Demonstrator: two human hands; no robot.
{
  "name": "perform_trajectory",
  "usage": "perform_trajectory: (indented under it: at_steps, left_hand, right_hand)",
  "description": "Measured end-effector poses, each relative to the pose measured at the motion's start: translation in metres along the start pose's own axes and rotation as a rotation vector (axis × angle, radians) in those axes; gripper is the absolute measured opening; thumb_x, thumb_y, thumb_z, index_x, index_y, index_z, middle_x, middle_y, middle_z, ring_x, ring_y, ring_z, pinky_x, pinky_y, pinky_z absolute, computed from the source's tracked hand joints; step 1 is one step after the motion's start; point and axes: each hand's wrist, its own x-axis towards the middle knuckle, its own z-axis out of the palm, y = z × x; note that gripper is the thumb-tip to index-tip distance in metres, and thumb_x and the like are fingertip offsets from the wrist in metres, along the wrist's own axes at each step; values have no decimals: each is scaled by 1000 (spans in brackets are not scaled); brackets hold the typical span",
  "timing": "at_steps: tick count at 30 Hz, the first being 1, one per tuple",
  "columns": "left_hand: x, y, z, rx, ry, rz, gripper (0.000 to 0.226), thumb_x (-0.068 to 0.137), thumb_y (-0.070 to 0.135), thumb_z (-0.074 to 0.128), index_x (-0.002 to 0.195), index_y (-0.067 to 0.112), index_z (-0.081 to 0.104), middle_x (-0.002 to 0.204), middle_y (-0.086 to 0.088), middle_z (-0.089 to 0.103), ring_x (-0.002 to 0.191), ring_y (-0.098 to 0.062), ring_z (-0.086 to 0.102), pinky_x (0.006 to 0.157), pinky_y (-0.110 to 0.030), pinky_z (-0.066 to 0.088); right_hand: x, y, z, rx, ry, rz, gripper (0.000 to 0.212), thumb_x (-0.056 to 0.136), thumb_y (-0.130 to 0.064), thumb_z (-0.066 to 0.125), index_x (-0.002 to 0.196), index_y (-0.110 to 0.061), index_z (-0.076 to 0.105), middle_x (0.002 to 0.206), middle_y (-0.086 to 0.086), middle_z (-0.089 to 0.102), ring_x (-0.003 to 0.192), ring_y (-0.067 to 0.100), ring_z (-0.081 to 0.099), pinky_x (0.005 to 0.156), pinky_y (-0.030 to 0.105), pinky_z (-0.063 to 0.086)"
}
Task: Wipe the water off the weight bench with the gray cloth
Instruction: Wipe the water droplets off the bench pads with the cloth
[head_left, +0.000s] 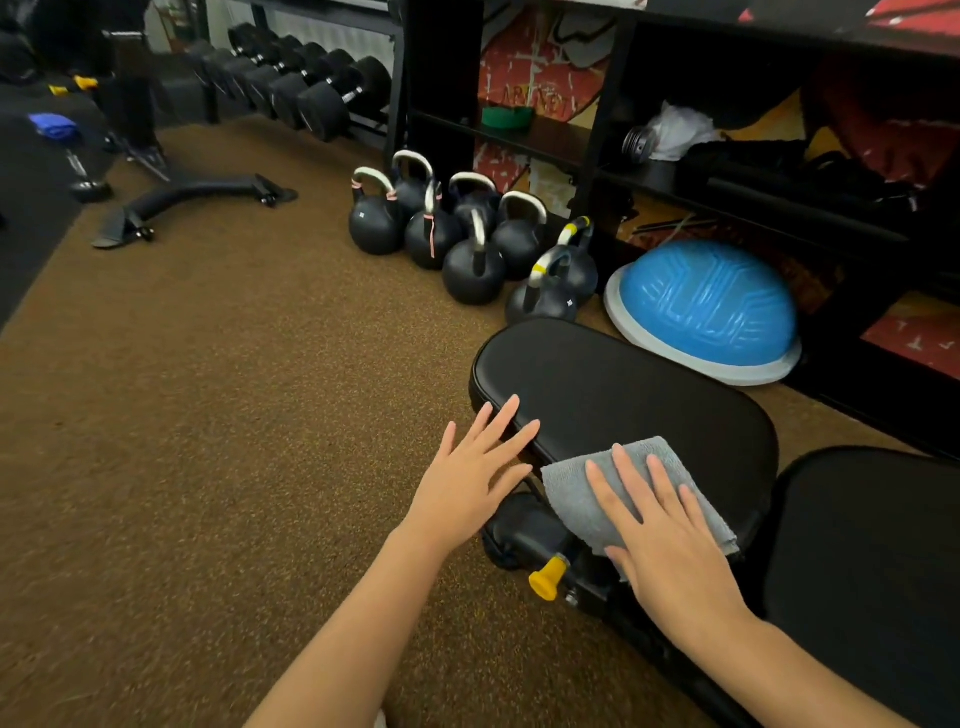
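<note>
Two bare hands work at a black weight bench (623, 395), the right hand (670, 540) flat on a gray cloth (576, 493).

Straight, spread fingers of the right hand press the folded terry cloth onto the near edge of the bench's rounded, padded seat, gripping nothing; the cloth's corner hangs over that edge. Left hand (472, 478) is also flat and empty, fingers fanned, fingertips reaching the pad's left rim. Under the seat one yellow knob (548, 577) sticks out of the black frame. Seven black kettlebells (472, 244) with metal handles are clustered on the speckled brown carpet (218, 405) beyond, beside one blue ribbed half-dome balance trainer (706, 306) on a pale base. Black hex dumbbells (311, 93) line a rack farther back; their count is unclear.
</note>
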Motion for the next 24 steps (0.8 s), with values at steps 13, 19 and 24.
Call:
perform_trajectory:
  at_steps: [13,19,24]
  left_hand:
    - [46,-28,-33,-194,-50,-80,44,99,44,25,142,35,34,157,14,10,146,-11,-3,118,-44,1]
    - [47,-23,-34,-357,-31,-166,45,101,45,19,138,36,42,154,19,18,144,-4,1,118,-39,7]
    - [47,-24,-36,-364,-38,-153,48,100,47,16,137,34,43,154,18,19,144,-4,3,119,-38,2]
  right_hand:
    - [39,-29,-12,23,-35,-96,97,91,-10,53,140,-35,-27,154,2,-28,144,34,-15,116,45,0]
    - [21,-10,-10,4,-109,-111,109,85,-12,62,138,-36,-30,149,-1,-32,144,31,-13,115,44,3]
    - [22,-13,1,-28,12,50,110,40,-32,94,138,-13,47,139,20,48,119,46,51,86,56,48]
